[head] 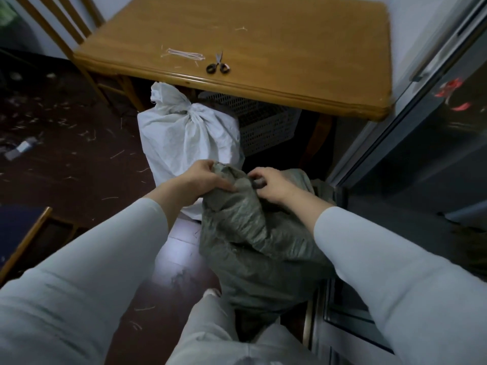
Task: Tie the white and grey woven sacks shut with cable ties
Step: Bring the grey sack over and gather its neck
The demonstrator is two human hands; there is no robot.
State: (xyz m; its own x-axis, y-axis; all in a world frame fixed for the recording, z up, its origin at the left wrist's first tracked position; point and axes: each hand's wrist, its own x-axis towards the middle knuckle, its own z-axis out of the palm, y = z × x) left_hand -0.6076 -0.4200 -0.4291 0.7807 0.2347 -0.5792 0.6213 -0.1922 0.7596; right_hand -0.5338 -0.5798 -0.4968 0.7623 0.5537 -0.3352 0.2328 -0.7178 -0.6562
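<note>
Dark tiled floor, strewn with pale offcuts; wooden tabletop above, set against the far wall. Nearest the camera, standing on the floor: grey sack, bulky, mouth gathered but not yet bound. Just behind it, partly under the tabletop edge: white sack, neck already cinched tight, fastener too small to make out. Perforated plastic basket beside that, under the tabletop. Left hand gripping the bunched grey mouth from the left, fingers curled over the fabric. Right hand pinching folds of the same neck from the right, fingertips curled in. No tie visible in either hand. Scissors near the front tabletop edge, blades together; loose cable ties just beside them, well apart from both hands.

Judged step: gathering the grey neck ahead of binding.
Likely failure 1: loss of the gather on release of one hand for the reach up to the ties, stiff woven cloth springing open.
Failure 2: tie set too high on a loose bunch, slipping off under load.
Failure 3: uneven pleats, leaving a gap for spillage
</note>
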